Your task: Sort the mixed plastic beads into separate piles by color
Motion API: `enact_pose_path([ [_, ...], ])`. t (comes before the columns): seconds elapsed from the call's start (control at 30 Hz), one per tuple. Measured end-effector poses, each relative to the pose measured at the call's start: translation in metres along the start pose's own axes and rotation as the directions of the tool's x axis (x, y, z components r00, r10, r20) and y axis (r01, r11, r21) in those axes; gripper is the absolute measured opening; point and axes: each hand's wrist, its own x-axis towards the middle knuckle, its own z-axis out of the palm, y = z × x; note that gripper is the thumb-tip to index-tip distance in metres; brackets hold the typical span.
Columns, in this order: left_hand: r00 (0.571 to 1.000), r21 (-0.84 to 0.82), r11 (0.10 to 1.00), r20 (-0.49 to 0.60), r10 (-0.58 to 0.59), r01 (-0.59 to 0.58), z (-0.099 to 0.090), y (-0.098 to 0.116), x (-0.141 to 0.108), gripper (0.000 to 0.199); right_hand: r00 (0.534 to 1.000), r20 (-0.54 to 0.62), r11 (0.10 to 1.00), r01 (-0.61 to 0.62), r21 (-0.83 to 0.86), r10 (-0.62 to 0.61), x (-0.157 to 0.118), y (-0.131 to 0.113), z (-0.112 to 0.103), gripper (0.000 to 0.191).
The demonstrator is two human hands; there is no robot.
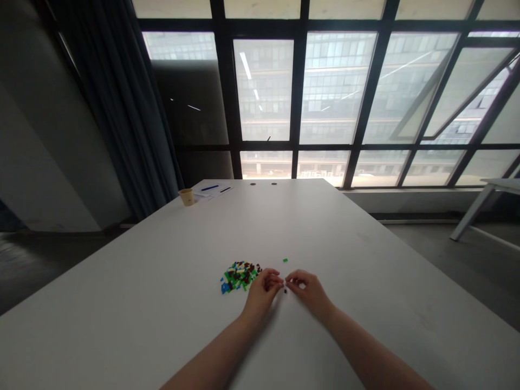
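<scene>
My left hand [266,287] and my right hand [307,290] are close together above the white table, fingertips almost meeting. Both are closed in a pinch. Something small and pale shows between the fingertips, too small to name. Just below them a tiny dark brick [285,291] lies on the table. Left of my left hand is a pile of small toy bricks [239,275] in green, blue, dark brown and cream; the hand hides part of its right side. A single green brick [285,260] lies apart, beyond the hands.
The white table [260,227] stretches away toward the windows. At its far left stand a paper cup [187,197] and sheets of paper [203,190] with a blue pen [209,188] on them. Two dark round discs sit near the far edge.
</scene>
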Motion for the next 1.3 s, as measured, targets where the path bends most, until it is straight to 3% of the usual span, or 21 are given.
enact_pose_path([
  [0.17,0.990,0.288,0.953,-0.064,0.122,-0.099,-0.009,-0.001,0.006,0.012,0.999,0.038,0.995,-0.016,-0.099,0.019,0.000,0.010,0.001,0.020],
  [0.3,0.961,0.552,0.811,-0.060,0.270,-0.193,-0.027,0.005,0.015,0.015,0.983,0.180,0.993,0.039,-0.116,-0.018,-0.002,0.011,-0.001,0.019],
  [0.4,0.948,0.703,0.686,-0.053,0.314,-0.188,-0.046,0.008,0.025,0.017,0.977,0.213,0.987,0.042,-0.154,-0.009,-0.001,0.011,-0.002,0.011],
  [0.47,0.938,0.732,0.661,-0.094,0.335,-0.163,-0.058,0.008,0.031,0.017,0.978,0.210,0.986,0.042,-0.163,-0.007,0.001,0.011,-0.002,0.008],
  [0.6,0.931,0.699,0.697,-0.129,0.341,-0.159,-0.065,0.005,0.035,0.015,0.973,0.214,0.984,0.112,-0.141,-0.081,0.005,0.008,-0.001,0.008],
  [0.73,0.955,0.663,0.706,0.050,0.291,-0.250,-0.049,0.007,0.028,0.015,0.985,0.140,0.990,0.113,-0.081,-0.100,0.006,0.005,0.000,0.014],
  [0.83,0.957,0.546,0.786,0.176,0.230,-0.289,-0.034,0.010,0.019,0.017,0.996,0.069,0.998,0.051,0.026,-0.053,0.005,0.004,0.001,0.012],
  [0.93,0.969,0.432,0.878,0.217,0.121,-0.207,-0.022,0.011,0.011,0.019,0.999,0.027,0.995,0.026,0.101,-0.029,0.004,0.000,0.003,0.011],
  [1.03,0.971,0.314,0.940,0.234,0.056,-0.130,-0.016,0.008,0.009,0.019,0.998,0.014,0.995,0.067,0.068,-0.068,0.003,-0.006,0.004,0.008],
  [1.3,0.981,0.170,0.985,0.195,-0.022,-0.012,-0.014,-0.005,0.013,0.018,0.998,0.005,0.997,0.070,-0.025,-0.070,0.001,-0.016,0.005,0.011],
])
